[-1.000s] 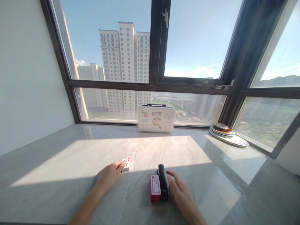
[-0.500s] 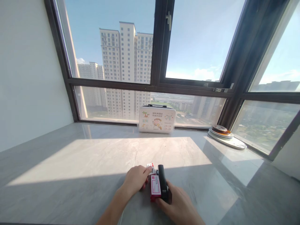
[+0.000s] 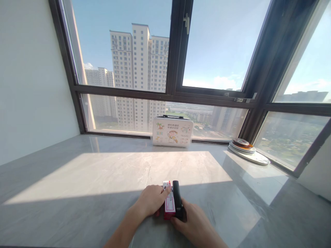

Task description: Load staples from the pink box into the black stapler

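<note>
A black stapler (image 3: 178,198) lies lengthwise on the counter, its far end pointing at the window. My right hand (image 3: 193,218) closes round its near right side, with the thumb by the near end of a pink-and-white staple box (image 3: 169,207) beside the stapler. From the left, my left hand (image 3: 152,199) grips a smaller red-and-white box (image 3: 165,183) at the far end of the staple box. Its thumb lies across where the two boxes meet, and the other fingers curl down the left side, partly hidden.
A white cartoon-printed case (image 3: 172,132) with a black handle stands against the window. In the right corner, a stack of plates and round lids (image 3: 248,154) rests on the grey marble-look counter (image 3: 77,213). A dark window frame (image 3: 124,92) borders the far edge.
My left hand has shifted slightly right, bringing the smaller box in line with the staple box, its thumb now over the join. The stapler has moved slightly left with my right hand.
</note>
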Demonstrator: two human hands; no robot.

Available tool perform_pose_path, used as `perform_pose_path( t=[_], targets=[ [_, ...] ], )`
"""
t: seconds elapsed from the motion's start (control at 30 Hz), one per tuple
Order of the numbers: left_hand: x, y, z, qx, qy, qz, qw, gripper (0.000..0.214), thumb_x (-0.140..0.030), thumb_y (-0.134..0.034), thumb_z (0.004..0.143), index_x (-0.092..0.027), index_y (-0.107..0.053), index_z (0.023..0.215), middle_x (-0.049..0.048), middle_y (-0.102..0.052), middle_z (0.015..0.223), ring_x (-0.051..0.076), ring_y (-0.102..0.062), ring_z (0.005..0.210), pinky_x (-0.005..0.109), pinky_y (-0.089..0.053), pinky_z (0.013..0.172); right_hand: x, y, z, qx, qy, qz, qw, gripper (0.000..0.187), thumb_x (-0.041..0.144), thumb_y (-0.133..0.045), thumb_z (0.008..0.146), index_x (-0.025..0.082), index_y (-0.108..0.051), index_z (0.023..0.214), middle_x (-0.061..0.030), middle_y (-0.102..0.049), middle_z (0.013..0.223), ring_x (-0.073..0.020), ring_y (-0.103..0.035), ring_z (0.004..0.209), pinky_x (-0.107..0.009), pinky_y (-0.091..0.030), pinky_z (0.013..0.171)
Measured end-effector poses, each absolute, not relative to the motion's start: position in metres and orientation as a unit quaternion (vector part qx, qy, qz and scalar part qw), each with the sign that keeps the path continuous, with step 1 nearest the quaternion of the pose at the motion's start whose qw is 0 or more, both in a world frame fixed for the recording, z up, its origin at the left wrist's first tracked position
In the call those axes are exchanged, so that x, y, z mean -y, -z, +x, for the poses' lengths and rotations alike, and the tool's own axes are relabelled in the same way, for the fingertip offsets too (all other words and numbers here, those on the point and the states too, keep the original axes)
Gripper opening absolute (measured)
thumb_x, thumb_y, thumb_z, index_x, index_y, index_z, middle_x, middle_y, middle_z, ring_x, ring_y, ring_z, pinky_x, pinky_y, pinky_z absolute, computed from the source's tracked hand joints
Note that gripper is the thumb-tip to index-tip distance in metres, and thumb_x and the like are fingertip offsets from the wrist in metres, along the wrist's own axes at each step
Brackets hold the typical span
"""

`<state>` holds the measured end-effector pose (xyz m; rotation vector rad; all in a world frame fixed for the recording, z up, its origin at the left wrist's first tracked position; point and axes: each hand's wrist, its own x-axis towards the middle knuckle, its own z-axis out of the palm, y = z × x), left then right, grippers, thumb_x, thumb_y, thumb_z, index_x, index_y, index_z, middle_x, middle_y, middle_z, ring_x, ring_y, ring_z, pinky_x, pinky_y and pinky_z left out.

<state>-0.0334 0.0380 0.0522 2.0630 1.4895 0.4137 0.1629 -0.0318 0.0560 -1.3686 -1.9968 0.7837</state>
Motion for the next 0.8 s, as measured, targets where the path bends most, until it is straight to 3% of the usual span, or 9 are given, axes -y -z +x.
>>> perform_pose_path(
  t=[0.17,0.4,0.7,0.8],
  targets=[
    [-0.038,-0.054,-0.028,-0.569,-0.140,0.784,0.203,0.086,-0.075,-0.009,0.095,-0.022,-0.071,0.068,0.0082,-0.067,0.054,0.025,-0.067,0.064,0.032,-0.042,0.067,0.027,-0.059,0.166,0.762,-0.273,-0.516,0.280,0.028,0.022,-0.064,0.076,0.025,-0.068,0.103,-0.0022,-0.077,0.089,-0.0223,-0.068,0.075,-0.025,-0.036,0.062],
    [-0.045,-0.060,0.011,-0.565,-0.124,0.795,0.185,0.087,-0.070,-0.007,0.096,-0.019,-0.074,0.076,0.0119,-0.069,0.058,0.029,-0.070,0.071,0.035,-0.045,0.070,0.016,-0.060,0.207,0.763,-0.275,-0.515,0.279,0.029,0.025,-0.070,0.075,0.025,-0.071,0.104,-0.0025,-0.077,0.093,-0.0236,-0.066,0.079,-0.026,-0.035,0.064],
    [-0.075,-0.056,0.165,-0.509,-0.101,0.822,0.233,0.082,-0.065,-0.012,0.099,-0.013,-0.075,0.094,0.0180,-0.074,0.071,0.031,-0.072,0.091,0.039,-0.049,0.082,0.009,-0.056,0.341,0.705,-0.306,-0.564,0.303,0.030,0.036,-0.073,0.073,0.021,-0.075,0.099,-0.0026,-0.076,0.087,-0.0251,-0.064,0.078,-0.029,-0.042,0.071],
    [-0.080,-0.055,0.210,-0.490,-0.088,0.829,0.255,0.082,-0.060,-0.011,0.100,-0.010,-0.076,0.091,0.0189,-0.074,0.069,0.030,-0.073,0.086,0.039,-0.050,0.081,0.009,-0.058,0.378,0.685,-0.317,-0.569,0.326,0.031,0.039,-0.075,0.070,0.019,-0.076,0.093,-0.0044,-0.075,0.085,-0.0260,-0.063,0.078,-0.032,-0.044,0.073]
  ],
)
